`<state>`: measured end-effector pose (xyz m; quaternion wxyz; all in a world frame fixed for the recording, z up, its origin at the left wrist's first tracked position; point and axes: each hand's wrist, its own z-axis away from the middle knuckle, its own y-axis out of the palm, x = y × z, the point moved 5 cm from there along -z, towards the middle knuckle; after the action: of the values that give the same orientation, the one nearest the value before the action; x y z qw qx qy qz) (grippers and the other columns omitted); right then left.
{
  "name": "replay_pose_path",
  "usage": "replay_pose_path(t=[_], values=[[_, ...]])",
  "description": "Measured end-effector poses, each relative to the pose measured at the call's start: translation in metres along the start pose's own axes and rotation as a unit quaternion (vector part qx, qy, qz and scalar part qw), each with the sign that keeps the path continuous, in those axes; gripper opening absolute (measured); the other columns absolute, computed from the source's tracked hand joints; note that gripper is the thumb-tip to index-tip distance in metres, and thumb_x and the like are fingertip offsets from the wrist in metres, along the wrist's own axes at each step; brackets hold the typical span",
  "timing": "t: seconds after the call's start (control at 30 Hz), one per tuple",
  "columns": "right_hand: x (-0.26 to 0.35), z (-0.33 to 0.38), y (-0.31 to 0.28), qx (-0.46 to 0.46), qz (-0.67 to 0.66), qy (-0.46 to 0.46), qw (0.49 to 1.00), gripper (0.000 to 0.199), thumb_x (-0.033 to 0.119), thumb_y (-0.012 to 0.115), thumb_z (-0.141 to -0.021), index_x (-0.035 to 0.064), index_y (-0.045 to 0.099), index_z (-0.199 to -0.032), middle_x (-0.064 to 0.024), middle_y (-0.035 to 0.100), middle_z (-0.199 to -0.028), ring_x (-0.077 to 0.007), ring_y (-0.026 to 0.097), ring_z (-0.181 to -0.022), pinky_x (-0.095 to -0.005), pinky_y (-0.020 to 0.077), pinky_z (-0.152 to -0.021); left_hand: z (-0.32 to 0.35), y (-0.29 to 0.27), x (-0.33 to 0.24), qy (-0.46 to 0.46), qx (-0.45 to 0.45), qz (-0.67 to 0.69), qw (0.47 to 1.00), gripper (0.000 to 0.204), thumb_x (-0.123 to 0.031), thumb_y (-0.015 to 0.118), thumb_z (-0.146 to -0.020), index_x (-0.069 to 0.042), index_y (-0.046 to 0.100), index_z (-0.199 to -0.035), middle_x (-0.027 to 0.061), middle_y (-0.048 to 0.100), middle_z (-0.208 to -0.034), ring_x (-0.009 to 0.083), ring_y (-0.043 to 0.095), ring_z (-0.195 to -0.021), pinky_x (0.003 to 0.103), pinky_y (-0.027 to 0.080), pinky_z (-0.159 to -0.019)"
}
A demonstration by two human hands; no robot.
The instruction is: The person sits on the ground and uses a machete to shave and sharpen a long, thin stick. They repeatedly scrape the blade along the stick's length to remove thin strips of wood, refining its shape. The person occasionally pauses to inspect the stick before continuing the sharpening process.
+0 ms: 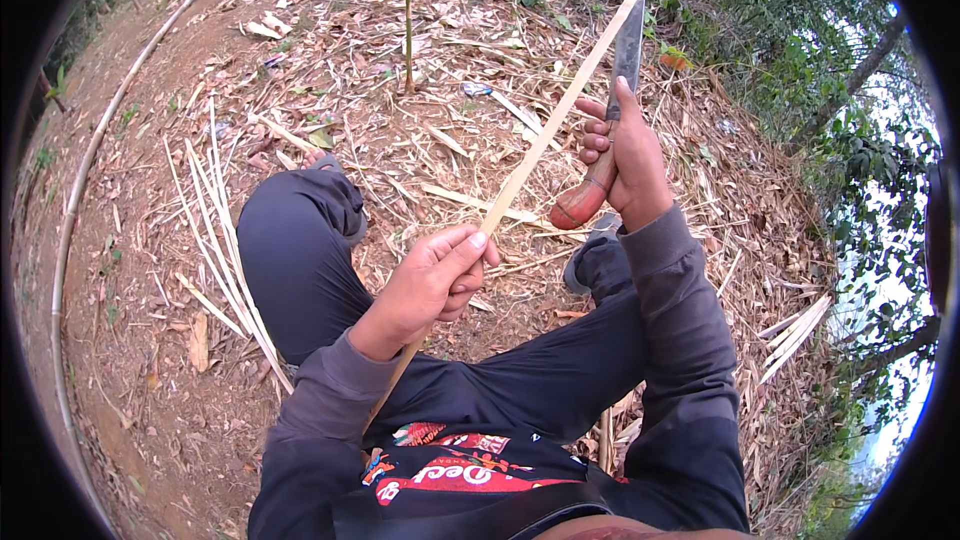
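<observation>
My left hand (432,278) is closed round a long, pale strip of split bamboo (560,115). The strip slants up and away to the right, and its lower end runs back under my left forearm toward my lap. In my right hand (637,155) is a knife (627,52), gripped by its reddish-brown wooden handle (582,202). The dark blade points away from me, close beside the far part of the strip; whether they touch I cannot tell. My right thumb lies along the base of the blade.
Several pale strips (215,230) lie left of my bent knee (290,260), and a small bundle (798,335) lies at the right. Shavings and dry leaves cover the ground. A thin upright stem (408,20) stands ahead. A long pole (90,155) curves along the left. Bushes (800,50) border the right.
</observation>
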<state>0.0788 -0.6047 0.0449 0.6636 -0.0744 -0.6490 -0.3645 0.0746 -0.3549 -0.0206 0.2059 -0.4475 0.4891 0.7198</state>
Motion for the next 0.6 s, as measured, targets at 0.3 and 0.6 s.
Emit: replay_pose_path(t=[0.3, 0.6], values=[[0.029, 0.026, 0.022, -0.077, 0.212, -0.397, 0.89, 0.033, 0.027, 0.052, -0.104, -0.0031, 0.066, -0.105, 0.0036, 0.051, -0.06, -0.003, 0.049, -0.049, -0.0207, 0.0373, -0.044, -0.012, 0.023, -0.107, 0.074, -0.02, -0.074, 0.994, 0.025, -0.023, 0.04, -0.106, -0.004, 0.054, -0.114, -0.0025, 0.05, -0.073, 0.001, 0.033, -0.047, 0.017, 0.028, -0.042], [0.017, 0.054, 0.084, 0.003, 0.389, -0.5, 0.774, 0.025, 0.02, 0.056, -0.102, -0.0007, 0.07, -0.098, -0.0025, 0.058, -0.066, -0.0089, 0.05, -0.057, -0.0279, 0.0377, -0.052, -0.034, -0.003, -0.107, 0.132, -0.011, 0.029, 0.991, 0.025, -0.023, 0.049, -0.104, -0.001, 0.057, -0.112, 0.0004, 0.051, -0.079, 0.0079, 0.05, -0.058, 0.023, 0.042, -0.048]])
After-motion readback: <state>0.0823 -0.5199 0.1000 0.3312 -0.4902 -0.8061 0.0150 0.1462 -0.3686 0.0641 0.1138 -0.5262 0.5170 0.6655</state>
